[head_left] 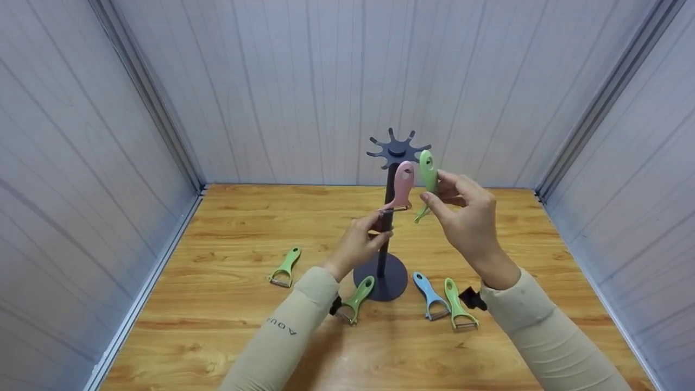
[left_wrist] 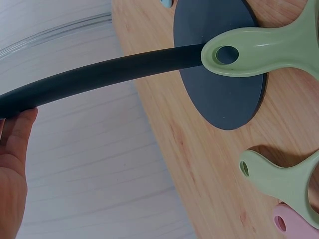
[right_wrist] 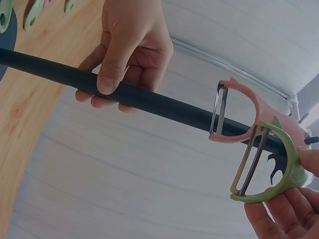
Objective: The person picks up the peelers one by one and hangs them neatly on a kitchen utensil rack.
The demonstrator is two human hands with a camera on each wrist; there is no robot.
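Note:
A dark rotating-style rack stands on a round base (head_left: 399,282), its top a ring of hooks (head_left: 397,149). Around the rack's pole (left_wrist: 109,72), the fingers and thumb of my left hand (head_left: 355,244) grip about midway up. From one front hook hangs a pink peeler (head_left: 402,187), blade end down. Just right of it, my right hand (head_left: 469,212) pinches a green peeler (head_left: 428,172) by the handle, its holed end up beside the hooks. In the right wrist view that green peeler (right_wrist: 286,169) overlaps the pink one; whether they touch, I cannot tell.
On the wooden table lie a green peeler (head_left: 286,269) at left, another green peeler (head_left: 358,298) by the base, and a blue peeler (head_left: 430,296) beside a third green peeler (head_left: 459,305). The left wrist view also shows a pink peeler (left_wrist: 294,224). Pale walls enclose the table.

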